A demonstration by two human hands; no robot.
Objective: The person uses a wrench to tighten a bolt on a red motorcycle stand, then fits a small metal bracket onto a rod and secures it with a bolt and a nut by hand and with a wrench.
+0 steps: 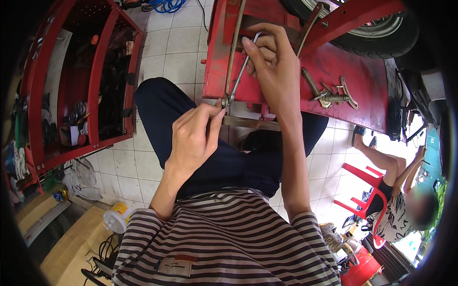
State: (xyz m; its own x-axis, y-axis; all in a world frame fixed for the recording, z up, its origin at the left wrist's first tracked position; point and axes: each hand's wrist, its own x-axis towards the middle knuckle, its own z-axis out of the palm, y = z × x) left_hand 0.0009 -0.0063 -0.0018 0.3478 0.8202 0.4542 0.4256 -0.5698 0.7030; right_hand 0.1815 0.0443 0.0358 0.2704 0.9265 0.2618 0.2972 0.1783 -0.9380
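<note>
My right hand (276, 76) is closed around a slim silver wrench (240, 76), thumb and fingers gripping its upper end. The wrench slants down to a small bolt or nut (224, 102) at the lower end of a long, narrow metal bar (233, 52). From the left, my left hand (194, 136) pinches this small fastener between thumb and fingers, close to the wrench's lower end. Just below the joint, a second flat metal bar (250, 124) runs off to the right. Both hands are above my lap, at the front edge of a red metal bench (343, 71).
Worn metal fittings (334, 97) lie on the bench, right of my right forearm. Beyond them is a tyred wheel (405, 38) beside a red frame arm (353, 24). A red shelf rack (95, 95) stands left. At right, a person sits on a red chair (369, 178).
</note>
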